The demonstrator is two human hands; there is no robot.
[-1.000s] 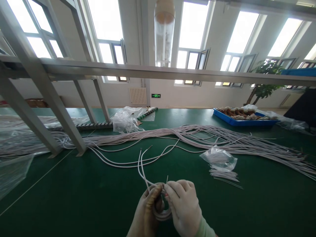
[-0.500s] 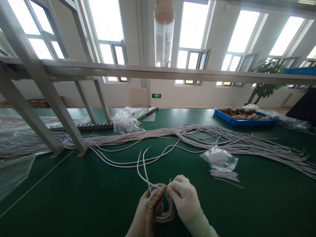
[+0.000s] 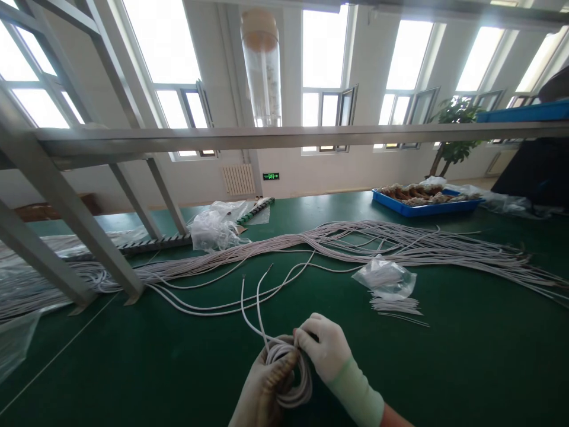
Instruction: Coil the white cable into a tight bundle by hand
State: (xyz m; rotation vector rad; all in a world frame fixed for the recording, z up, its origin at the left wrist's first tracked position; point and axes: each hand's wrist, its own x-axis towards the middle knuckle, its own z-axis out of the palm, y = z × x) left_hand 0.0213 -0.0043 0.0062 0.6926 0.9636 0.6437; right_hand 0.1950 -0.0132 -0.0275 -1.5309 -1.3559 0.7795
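While left hand [image 3: 262, 385] holds coil [image 3: 291, 370]; right hand [image 3: 322, 347] shifted fwd.

You have one view only, from the camera on your head, facing forward and slightly down across the green table [image 3: 444, 367] toward the windows [image 3: 322, 59] at twelve o'clock. Your gloved hands sit very close at six o'clock, against the lower edge.

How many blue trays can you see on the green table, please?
1. The blue tray sits at the far right of the table, beyond the long bundle of wires. A blue edge higher up, far right, may be another.
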